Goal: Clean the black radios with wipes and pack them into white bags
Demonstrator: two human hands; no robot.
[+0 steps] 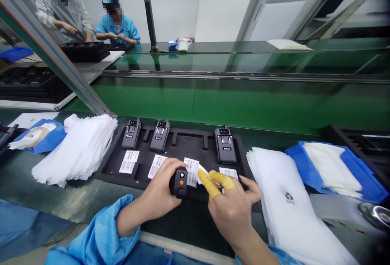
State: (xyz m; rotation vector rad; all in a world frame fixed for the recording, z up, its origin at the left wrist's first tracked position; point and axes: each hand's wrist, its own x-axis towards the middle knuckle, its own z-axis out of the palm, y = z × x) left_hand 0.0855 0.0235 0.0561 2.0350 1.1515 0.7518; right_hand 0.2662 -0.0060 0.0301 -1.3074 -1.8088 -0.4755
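My left hand (161,188) is wrapped round a black handheld radio (180,184), which shows a narrow side with an orange button. On my right hand (231,196), yellow finger cots cover two fingers. Those fingers pinch a thin white wipe (201,172), close beside the radio; cloth or paper, I cannot tell. Beneath both hands lies a black foam tray (189,141). Three more radios rest along its far side: one at left (131,134), one beside it (160,136) and one at right (225,145). Printed barcode label sheets (129,161) lie in front of them.
White plastic bags are stacked left (76,147) and right (286,196) of the tray. A blue bin (371,179) holds white cloths; another blue bin (48,145) holds a tape roll (35,137). A slanted metal post (61,50) stands at left. Two people work beyond the green conveyor (243,98).
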